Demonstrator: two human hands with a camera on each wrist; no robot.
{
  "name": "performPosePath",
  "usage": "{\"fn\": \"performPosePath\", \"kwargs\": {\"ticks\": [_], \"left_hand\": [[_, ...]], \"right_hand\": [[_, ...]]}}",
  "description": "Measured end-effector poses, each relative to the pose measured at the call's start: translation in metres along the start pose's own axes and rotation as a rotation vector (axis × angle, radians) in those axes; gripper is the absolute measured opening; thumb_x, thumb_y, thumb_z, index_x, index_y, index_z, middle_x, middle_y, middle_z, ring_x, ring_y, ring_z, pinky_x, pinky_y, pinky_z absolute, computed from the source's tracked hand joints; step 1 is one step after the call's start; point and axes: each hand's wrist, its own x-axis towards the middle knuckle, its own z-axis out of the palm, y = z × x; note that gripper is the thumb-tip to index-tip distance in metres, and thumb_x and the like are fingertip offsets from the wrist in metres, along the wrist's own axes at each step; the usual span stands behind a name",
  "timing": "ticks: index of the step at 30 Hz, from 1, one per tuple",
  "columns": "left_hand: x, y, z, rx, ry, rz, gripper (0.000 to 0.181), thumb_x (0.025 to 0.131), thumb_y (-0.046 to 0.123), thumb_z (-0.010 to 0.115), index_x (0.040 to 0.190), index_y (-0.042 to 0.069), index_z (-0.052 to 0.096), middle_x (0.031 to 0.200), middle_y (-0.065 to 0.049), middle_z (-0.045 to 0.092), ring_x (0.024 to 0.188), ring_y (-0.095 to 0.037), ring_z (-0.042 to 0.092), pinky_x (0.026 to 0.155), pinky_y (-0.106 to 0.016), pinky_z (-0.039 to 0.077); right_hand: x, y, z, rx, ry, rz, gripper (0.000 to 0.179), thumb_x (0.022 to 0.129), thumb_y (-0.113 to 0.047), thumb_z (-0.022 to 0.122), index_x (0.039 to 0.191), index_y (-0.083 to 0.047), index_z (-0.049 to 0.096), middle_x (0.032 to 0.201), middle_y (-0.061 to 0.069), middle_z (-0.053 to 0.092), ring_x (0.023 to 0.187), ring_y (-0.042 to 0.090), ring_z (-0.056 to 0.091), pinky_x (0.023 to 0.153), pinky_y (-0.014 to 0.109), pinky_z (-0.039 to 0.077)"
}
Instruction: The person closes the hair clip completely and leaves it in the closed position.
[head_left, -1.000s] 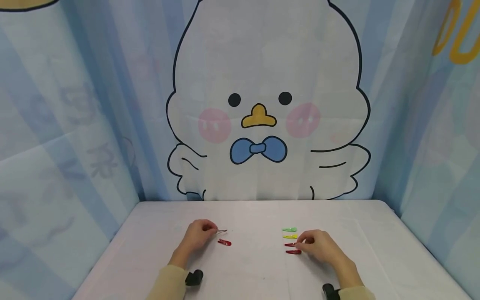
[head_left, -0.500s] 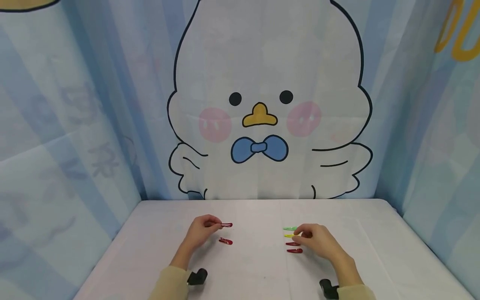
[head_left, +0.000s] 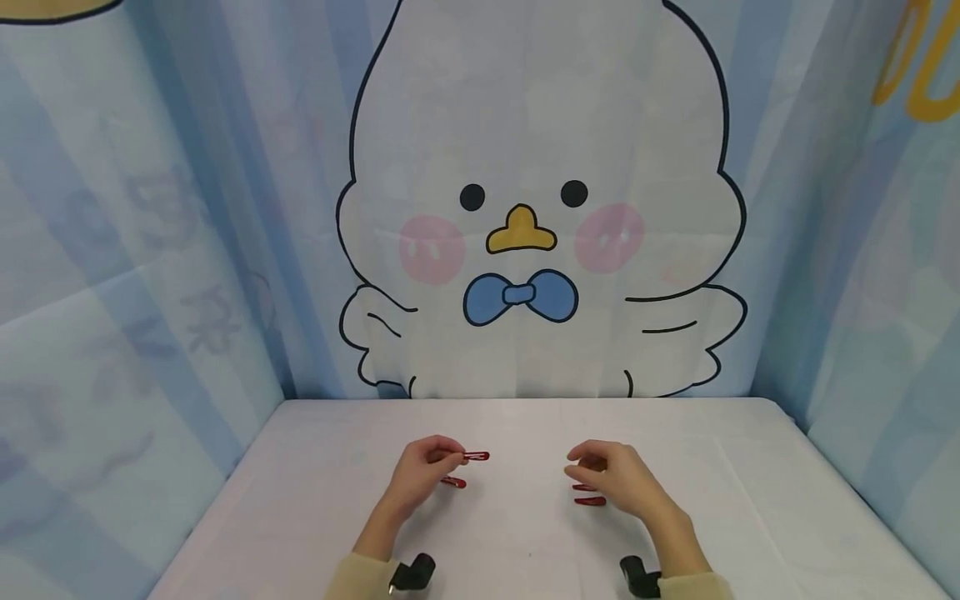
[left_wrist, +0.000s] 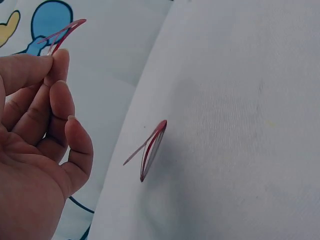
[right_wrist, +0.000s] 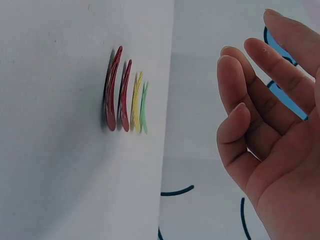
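My left hand [head_left: 420, 477] pinches a red snap hair clip [head_left: 477, 456] between thumb and forefinger. In the left wrist view this clip is sprung apart, its parts spread in a V. Below it lies a second red snap hair clip [left_wrist: 161, 127], also spread apart, on the white table. My right hand [head_left: 621, 477] hovers over a row of clips, its fingers loosely bent with nothing between them. The right wrist view shows the row: two red clips, the nearer red clip [right_wrist: 111, 120] largest, then a yellow clip [right_wrist: 136, 110] and a green clip [right_wrist: 144, 110]. In the head view my right hand hides the yellow and green ones.
The white-covered table [head_left: 517, 550] ends at a curtain [head_left: 525, 358] printed with a cartoon duck. More curtain hangs at both sides. Black wrist cameras sit on both wrists, by the beige sleeves.
My left hand has moved right with the red clip, now partly over the other red clip. My right hand has gone from the red clips up and left past the yellow and green ones.
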Motion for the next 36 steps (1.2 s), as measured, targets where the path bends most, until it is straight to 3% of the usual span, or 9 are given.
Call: {"fn": "performPosePath", "kwargs": {"ticks": [5, 9, 16, 21, 27, 36], "left_hand": [[-0.005, 0.008, 0.007, -0.073, -0.024, 0.011, 0.014, 0.096, 0.009, 0.068, 0.106, -0.001, 0.069, 0.095, -0.008, 0.071, 0.092, -0.038, 0.065, 0.081, -0.048, 0.056], [-0.009, 0.013, 0.012, -0.096, -0.039, 0.015, 0.014, 0.096, 0.009, 0.068, 0.105, -0.001, 0.069, 0.094, -0.008, 0.071, 0.09, -0.04, 0.063, 0.079, -0.047, 0.055], [-0.019, 0.022, 0.019, -0.106, -0.04, 0.011, 0.014, 0.097, 0.009, 0.068, 0.106, -0.001, 0.07, 0.095, -0.008, 0.072, 0.084, -0.024, 0.06, 0.075, -0.033, 0.05], [-0.024, 0.026, 0.022, -0.14, -0.043, 0.024, 0.016, 0.097, 0.009, 0.068, 0.107, -0.003, 0.069, 0.095, -0.008, 0.072, 0.087, -0.02, 0.061, 0.078, -0.031, 0.05], [-0.03, 0.029, 0.027, -0.183, -0.056, 0.034, 0.017, 0.097, 0.007, 0.066, 0.109, -0.005, 0.068, 0.096, -0.009, 0.072, 0.093, -0.029, 0.065, 0.083, -0.031, 0.052], [-0.035, 0.028, 0.037, -0.219, -0.047, 0.051, 0.014, 0.096, 0.006, 0.067, 0.106, -0.004, 0.069, 0.094, -0.01, 0.072, 0.096, -0.036, 0.066, 0.081, -0.029, 0.051]], "right_hand": [[0.001, -0.009, 0.007, 0.047, -0.012, -0.026, 0.021, 0.089, -0.02, 0.079, 0.106, -0.009, 0.072, 0.084, -0.003, 0.064, 0.077, 0.015, 0.06, 0.067, 0.033, 0.055], [0.001, -0.016, 0.013, 0.073, -0.011, -0.059, 0.021, 0.089, -0.02, 0.079, 0.106, -0.011, 0.071, 0.084, -0.002, 0.063, 0.076, 0.016, 0.059, 0.063, 0.033, 0.056], [0.0, -0.028, 0.021, 0.096, 0.012, -0.119, 0.021, 0.09, -0.021, 0.078, 0.108, -0.012, 0.071, 0.086, -0.003, 0.064, 0.078, 0.016, 0.06, 0.058, 0.03, 0.052], [0.001, -0.035, 0.028, 0.119, 0.012, -0.201, 0.019, 0.091, -0.018, 0.076, 0.108, -0.011, 0.071, 0.09, -0.005, 0.066, 0.08, 0.015, 0.062, 0.067, 0.029, 0.052], [-0.001, -0.042, 0.04, 0.141, 0.007, -0.244, 0.019, 0.093, -0.019, 0.075, 0.109, -0.011, 0.07, 0.093, -0.007, 0.068, 0.082, 0.012, 0.063, 0.074, 0.028, 0.053], [-0.006, -0.048, 0.054, 0.224, 0.02, -0.276, 0.012, 0.091, -0.016, 0.077, 0.099, -0.01, 0.071, 0.089, -0.005, 0.07, 0.076, 0.011, 0.063, 0.069, 0.027, 0.053]]}}
